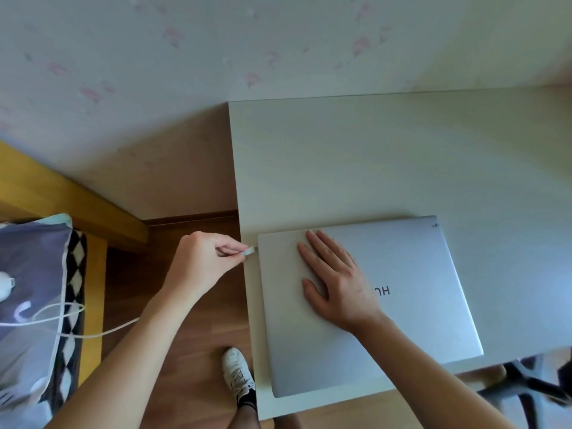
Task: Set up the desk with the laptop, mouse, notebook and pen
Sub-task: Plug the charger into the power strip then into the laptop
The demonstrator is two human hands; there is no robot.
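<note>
One pale off-white rectangular desk (387,156), top bare apart from the laptop. One silver closed laptop (402,305), lid down, lies flat at the desk's near-left corner, its left side running along the desk's left edge, near side close to the front edge; dark logo letters on the lid, partly covered by the hand. One yellow wooden bed frame (62,196) left of the desk, carrying one grey-blue patterned pillow (28,305) with a black-and-white diamond border. Brown wood-plank floor (192,351) between bed and desk.

Two bare hands. Right hand (337,283) lies flat on the laptop lid, palm down, fingers spread, gripping nothing. Left hand (204,261) is clenched, thumb and fingers pinching one small silver-white cable plug (250,251), held at the laptop's left edge near its far-left corner (whether the tip is seated in a port cannot be told). One thin white cable (93,332) loops over the pillow and bed edge toward the left forearm. One white sneaker (238,373) on the floor by the desk's left edge.
</note>
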